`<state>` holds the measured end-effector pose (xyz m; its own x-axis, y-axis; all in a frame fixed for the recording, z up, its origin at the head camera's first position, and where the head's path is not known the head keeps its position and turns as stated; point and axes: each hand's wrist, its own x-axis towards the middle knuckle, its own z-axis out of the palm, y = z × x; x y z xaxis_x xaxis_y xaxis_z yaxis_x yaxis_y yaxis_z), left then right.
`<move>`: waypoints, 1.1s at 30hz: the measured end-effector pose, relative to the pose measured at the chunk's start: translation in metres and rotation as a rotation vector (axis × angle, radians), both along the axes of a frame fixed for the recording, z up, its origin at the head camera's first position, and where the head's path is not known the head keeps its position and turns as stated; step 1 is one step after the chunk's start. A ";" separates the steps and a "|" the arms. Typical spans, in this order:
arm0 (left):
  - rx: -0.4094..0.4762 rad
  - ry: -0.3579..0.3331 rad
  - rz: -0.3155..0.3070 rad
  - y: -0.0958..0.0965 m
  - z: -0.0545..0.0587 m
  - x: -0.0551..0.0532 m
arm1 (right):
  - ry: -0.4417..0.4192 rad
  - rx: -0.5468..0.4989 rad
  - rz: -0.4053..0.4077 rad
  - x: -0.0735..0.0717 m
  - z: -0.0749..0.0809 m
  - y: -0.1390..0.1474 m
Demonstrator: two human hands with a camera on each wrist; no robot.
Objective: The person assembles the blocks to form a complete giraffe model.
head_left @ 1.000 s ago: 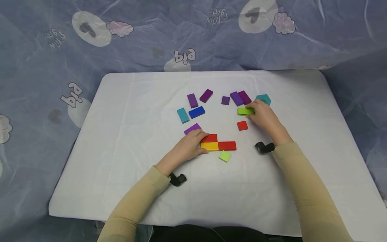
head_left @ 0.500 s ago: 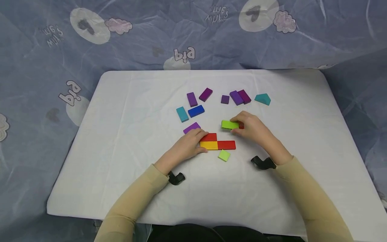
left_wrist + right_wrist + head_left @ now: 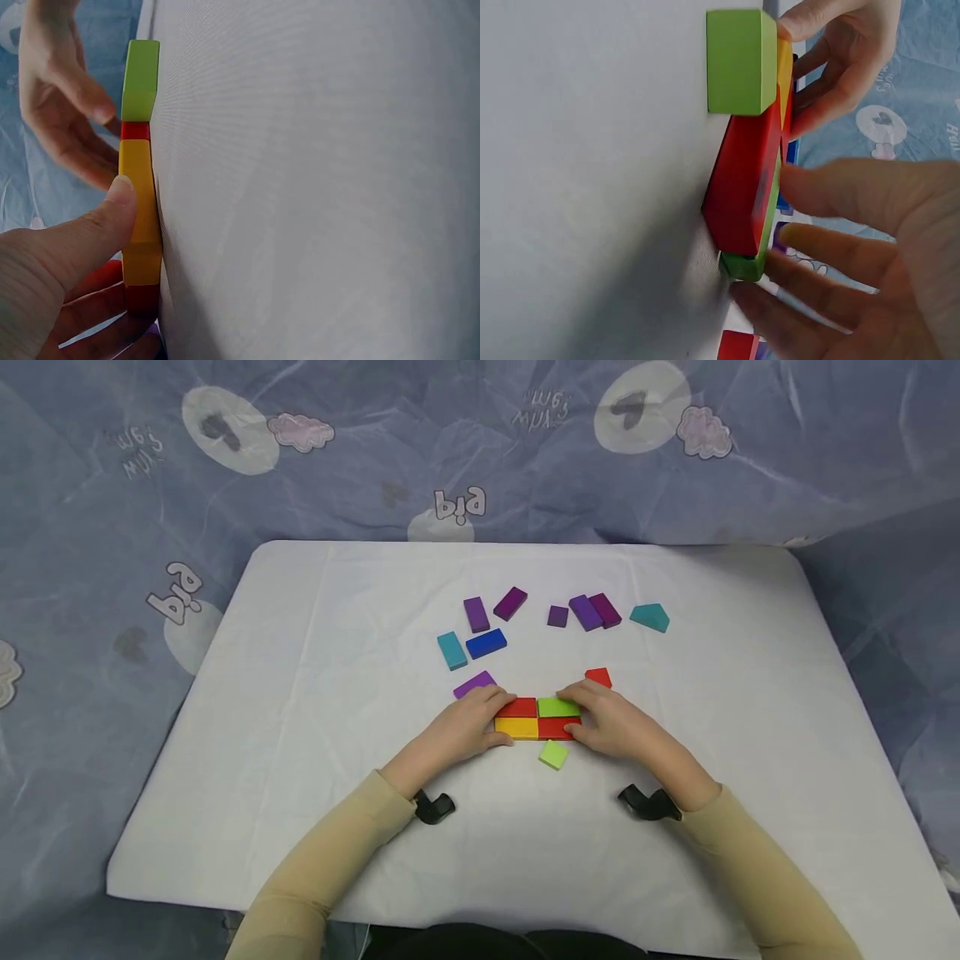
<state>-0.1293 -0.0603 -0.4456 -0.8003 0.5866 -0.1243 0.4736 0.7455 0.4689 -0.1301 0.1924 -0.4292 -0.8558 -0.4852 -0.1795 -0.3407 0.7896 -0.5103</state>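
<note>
Four-part rows aside, a flat patch of coloured blocks lies between both hands in the head view. My left hand [image 3: 467, 727] grips its left end, thumb along the yellow block [image 3: 516, 728] and fingers round the red block [image 3: 519, 707] behind it. A lime green oblong block [image 3: 559, 707] lies beside that red one, behind a second red block [image 3: 557, 727]. My right hand [image 3: 618, 722] holds the green oblong's right end, fingers at its far side and thumb over the second red block. Close in front sits a small green block [image 3: 741, 64].
A small red block [image 3: 598, 676] lies just behind the right hand, a purple block [image 3: 474, 683] behind the left. Farther back are a blue block [image 3: 486, 643], a light blue block [image 3: 452, 651], several purple blocks [image 3: 510, 603] and a teal block [image 3: 650, 617].
My right hand has brought the lime green oblong block from the back right toward me and leftward, down beside the red block. My left hand keeps its place.
</note>
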 end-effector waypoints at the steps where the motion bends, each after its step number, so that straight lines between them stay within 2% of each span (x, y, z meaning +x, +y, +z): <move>1: -0.001 0.000 -0.001 0.000 0.000 0.000 | -0.009 0.013 -0.002 0.003 0.000 0.000; 7: -0.001 0.012 -0.003 -0.001 -0.002 0.001 | -0.006 0.073 -0.018 0.012 -0.004 0.002; 18: 0.007 0.012 -0.001 -0.001 -0.002 0.001 | 0.054 0.001 -0.002 0.015 -0.008 0.001; 28: 0.011 0.039 -0.011 -0.001 -0.004 0.001 | 0.051 -0.035 -0.023 0.012 -0.012 0.004; 33: 0.009 0.029 -0.006 -0.001 -0.004 0.002 | 0.039 -0.046 -0.035 0.011 -0.012 0.005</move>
<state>-0.1274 -0.0617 -0.4500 -0.8001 0.5921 -0.0957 0.4915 0.7387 0.4611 -0.1187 0.1972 -0.4415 -0.8783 -0.4619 -0.1239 -0.3337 0.7776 -0.5329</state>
